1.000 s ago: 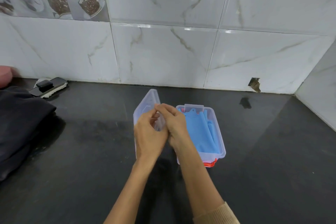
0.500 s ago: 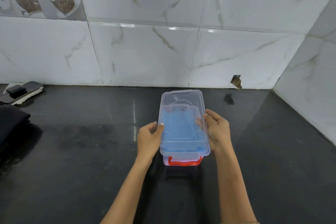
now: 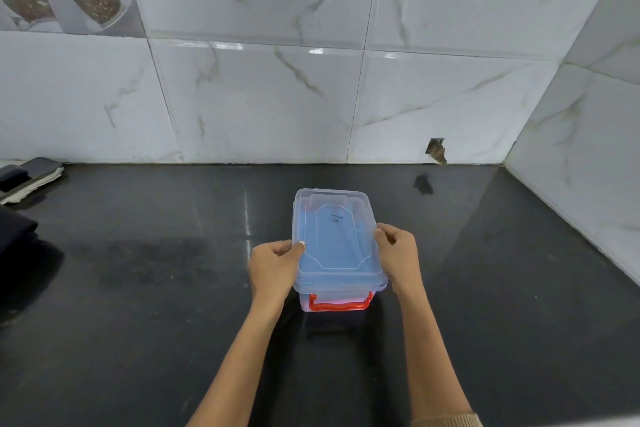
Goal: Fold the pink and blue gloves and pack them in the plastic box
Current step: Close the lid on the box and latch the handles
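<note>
The clear plastic box (image 3: 334,302) stands on the black counter with its clear lid (image 3: 337,239) lying flat on top. Through the lid the blue gloves (image 3: 336,246) show as a folded blue layer. Pink shows low behind the box's front wall, beside the red latch (image 3: 340,304). My left hand (image 3: 275,269) grips the lid's left edge, thumb on top. My right hand (image 3: 398,255) grips the lid's right edge the same way.
A black counter (image 3: 156,288) runs to a white marble-tiled wall (image 3: 263,104) at the back and right. Dark cloth (image 3: 17,236) lies at the far left edge, with a dark flat device (image 3: 33,175) behind it. A chipped hole (image 3: 437,150) marks the wall base.
One second ago the lid stood upright at the box's left in both hands; it has been brought down over the box. Both hands now sit at the lid's sides.
</note>
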Available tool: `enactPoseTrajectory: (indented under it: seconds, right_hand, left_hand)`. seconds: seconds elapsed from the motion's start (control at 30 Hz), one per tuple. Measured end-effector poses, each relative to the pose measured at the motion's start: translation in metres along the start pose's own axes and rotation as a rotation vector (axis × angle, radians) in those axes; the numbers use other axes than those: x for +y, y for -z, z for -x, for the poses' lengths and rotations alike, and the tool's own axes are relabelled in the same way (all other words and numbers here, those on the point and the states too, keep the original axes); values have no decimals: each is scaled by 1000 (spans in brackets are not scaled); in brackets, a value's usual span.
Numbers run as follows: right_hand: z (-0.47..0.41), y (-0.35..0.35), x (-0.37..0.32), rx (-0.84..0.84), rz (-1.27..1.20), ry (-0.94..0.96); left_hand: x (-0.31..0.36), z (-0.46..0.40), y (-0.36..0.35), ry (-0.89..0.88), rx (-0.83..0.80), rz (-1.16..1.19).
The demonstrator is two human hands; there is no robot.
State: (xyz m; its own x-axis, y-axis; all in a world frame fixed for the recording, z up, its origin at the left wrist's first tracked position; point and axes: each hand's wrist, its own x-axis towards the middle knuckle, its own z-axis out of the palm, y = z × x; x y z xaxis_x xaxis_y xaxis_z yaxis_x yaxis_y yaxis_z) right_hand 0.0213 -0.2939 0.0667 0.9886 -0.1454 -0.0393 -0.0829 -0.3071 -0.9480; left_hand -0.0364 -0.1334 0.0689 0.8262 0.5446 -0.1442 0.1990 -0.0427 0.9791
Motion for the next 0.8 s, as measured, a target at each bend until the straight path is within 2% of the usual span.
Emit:
enactPoseTrajectory:
  seconds: [0.3,0.57,0.8]
  right_hand:
    - [-1,4,2,-57,151,72]
    - [-2,3,6,-113,288,109]
    - [-2,3,12,-112,241,120]
  left_hand:
    - [4,-3,14,144,-117,-50]
    - [6,-6,24,340,-199,139]
    - [6,-10,24,405,-200,173]
